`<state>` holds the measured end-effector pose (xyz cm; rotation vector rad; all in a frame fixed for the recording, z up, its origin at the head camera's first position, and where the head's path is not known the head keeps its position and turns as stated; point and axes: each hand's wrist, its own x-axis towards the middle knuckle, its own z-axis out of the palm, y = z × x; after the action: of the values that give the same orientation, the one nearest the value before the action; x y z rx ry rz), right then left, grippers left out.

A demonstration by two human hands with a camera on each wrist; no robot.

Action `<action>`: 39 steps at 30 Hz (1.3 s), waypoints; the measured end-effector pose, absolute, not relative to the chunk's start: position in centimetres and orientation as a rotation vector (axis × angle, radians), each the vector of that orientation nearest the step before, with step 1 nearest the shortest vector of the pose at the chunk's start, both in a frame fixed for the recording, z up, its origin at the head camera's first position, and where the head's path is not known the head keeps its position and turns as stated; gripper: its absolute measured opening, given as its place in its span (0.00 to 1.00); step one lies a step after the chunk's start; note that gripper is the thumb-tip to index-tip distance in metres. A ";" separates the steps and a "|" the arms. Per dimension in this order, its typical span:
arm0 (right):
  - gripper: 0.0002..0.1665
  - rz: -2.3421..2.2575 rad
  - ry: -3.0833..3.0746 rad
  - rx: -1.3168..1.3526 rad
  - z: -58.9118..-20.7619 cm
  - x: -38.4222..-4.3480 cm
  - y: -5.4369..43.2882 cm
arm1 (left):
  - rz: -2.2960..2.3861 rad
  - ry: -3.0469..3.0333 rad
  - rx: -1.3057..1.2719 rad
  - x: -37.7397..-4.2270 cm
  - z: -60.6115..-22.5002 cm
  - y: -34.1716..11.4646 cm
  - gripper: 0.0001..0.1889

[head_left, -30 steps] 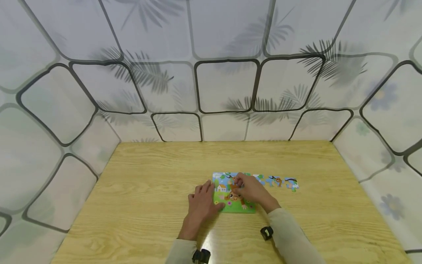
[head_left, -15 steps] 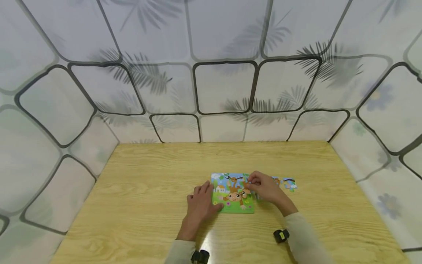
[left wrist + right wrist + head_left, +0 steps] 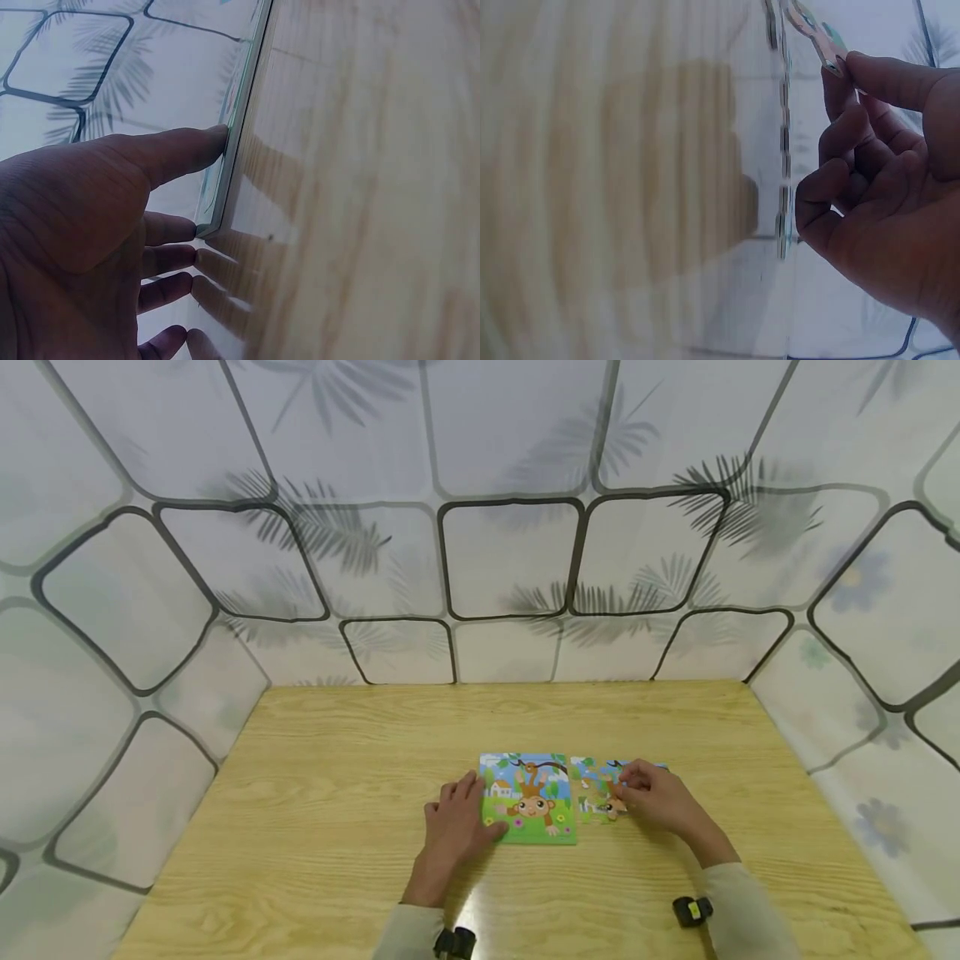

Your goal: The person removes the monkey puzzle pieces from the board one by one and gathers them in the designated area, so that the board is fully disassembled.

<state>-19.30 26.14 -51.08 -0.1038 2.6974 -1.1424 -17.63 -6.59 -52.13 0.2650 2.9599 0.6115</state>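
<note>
A puzzle board [image 3: 542, 833] with a monkey, a house and flowers lies flat on the table. My left hand [image 3: 456, 820] rests at its lower-left corner; in the left wrist view the thumb [image 3: 191, 146] lies on the board's edge and the fairly straight fingers are beside the corner. Right of the board, my right hand [image 3: 663, 800] pinches a jigsaw piece [image 3: 817, 36] between thumb and index finger. In the right wrist view this piece is tilted above the tabletop, its other fingers curled. Loose jigsaw pieces [image 3: 588, 770] lie grouped under and beside that hand, which partly hides them.
The wooden table [image 3: 337, 777] runs back to a patterned cloth wall [image 3: 510, 560], with similar cloth on both sides. Each wrist carries a small black device; the right device [image 3: 692, 911] shows a yellow-green patch.
My right hand has moved right, from over the board to the loose pieces, carrying a jigsaw piece. The monkey picture on the board is uncovered. My left hand stays in place.
</note>
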 end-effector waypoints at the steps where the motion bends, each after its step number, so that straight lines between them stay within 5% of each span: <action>1: 0.18 -1.122 2.706 -0.097 -51.1 -19.2 26.6 | 0.614 2.960 0.265 -17.6 -52.1 -6.6 0.41; 24: 0.04 -0.870 2.818 -0.262 -51.7 -19.3 29.2 | 0.605 2.976 0.276 -17.9 -52.0 -6.3 0.40; 39: 0.10 -1.007 2.771 -0.403 -51.2 -20.6 23.8 | 0.713 2.944 0.241 -17.7 -51.5 -6.4 0.37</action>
<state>-20.58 23.77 -51.20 -0.4026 2.7713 -1.0071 -17.71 -6.37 -51.49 0.2405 2.9443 0.7133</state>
